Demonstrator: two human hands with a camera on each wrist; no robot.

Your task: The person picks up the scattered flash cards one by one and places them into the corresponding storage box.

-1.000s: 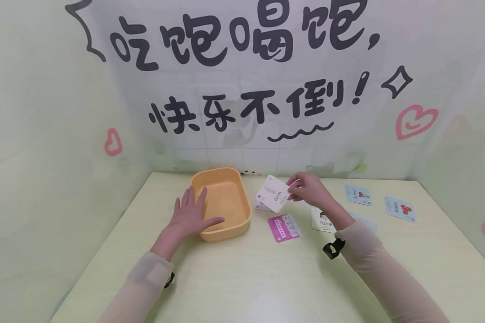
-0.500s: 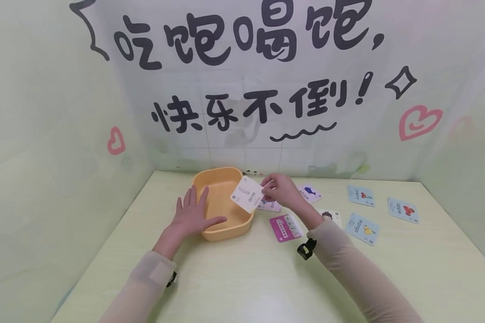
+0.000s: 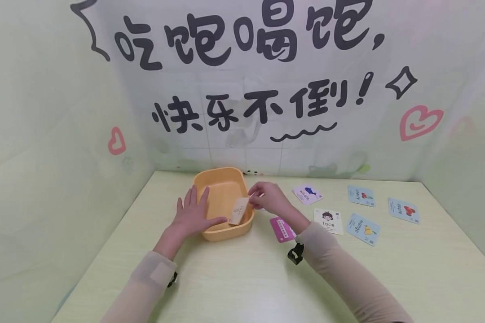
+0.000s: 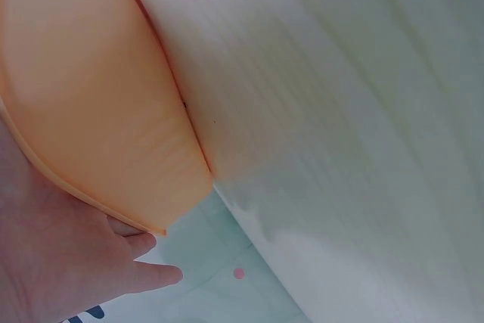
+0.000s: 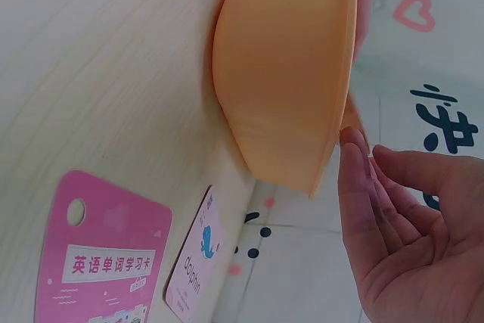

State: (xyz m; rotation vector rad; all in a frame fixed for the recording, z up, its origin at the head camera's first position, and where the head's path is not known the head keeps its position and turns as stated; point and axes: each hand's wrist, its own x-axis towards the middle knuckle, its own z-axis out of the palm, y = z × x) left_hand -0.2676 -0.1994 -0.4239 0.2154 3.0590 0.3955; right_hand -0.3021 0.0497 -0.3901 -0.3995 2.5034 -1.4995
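Head view forward and down, wrist views close-up, orange tray [image 3: 226, 233] in all.

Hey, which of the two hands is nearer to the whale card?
Right. The right hand is just left of the whale card, with its fingertips at the tray's right rim. The left hand is farther off, at the tray's left side.
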